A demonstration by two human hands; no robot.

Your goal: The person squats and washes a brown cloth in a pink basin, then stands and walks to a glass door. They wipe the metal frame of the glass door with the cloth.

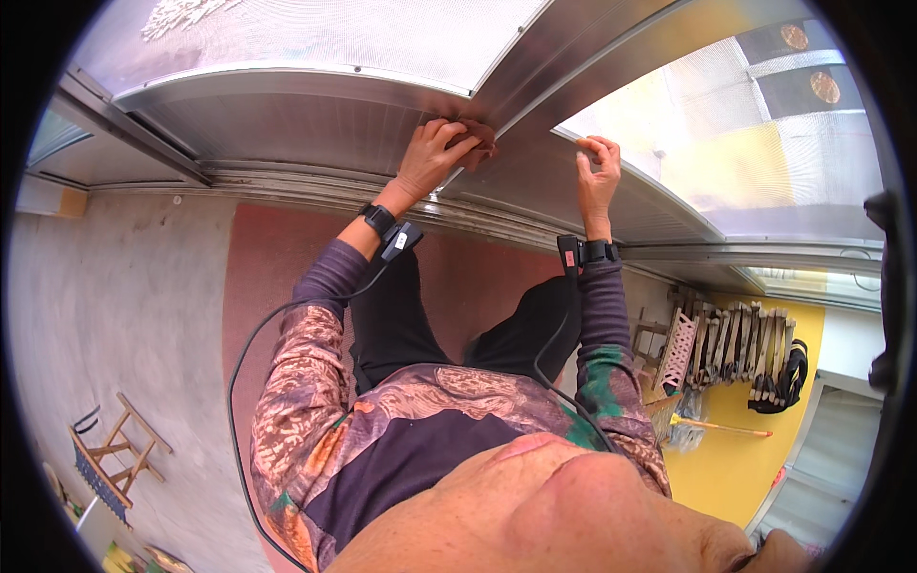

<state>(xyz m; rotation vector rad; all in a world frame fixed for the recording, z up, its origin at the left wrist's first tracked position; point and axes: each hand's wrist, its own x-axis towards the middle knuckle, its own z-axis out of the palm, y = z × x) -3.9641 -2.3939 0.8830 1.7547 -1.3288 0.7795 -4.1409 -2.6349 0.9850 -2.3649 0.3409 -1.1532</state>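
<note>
My left hand [432, 154] holds a crumpled reddish-brown cloth [476, 143] against the metal frame of a sliding door [530, 93], close to the lower corner of a mesh panel [315, 43]. To the right, my right hand [600, 168] is raised with its fingers curled and nothing seen in them. It is near the lower edge of a second mesh panel [688, 136]; whether it touches the frame cannot be told. A metal floor track [494, 215] runs below both hands. The cloth's far side is partly hidden by my left fingers.
A red mat [251, 301] lies on the concrete floor [143, 286] under me. At the lower left is a wooden folding stool [118, 451]. At the right, several folded wooden stools [738, 340] stand by a yellow surface [709, 473]. A black cable [236, 379] runs down from my left wrist.
</note>
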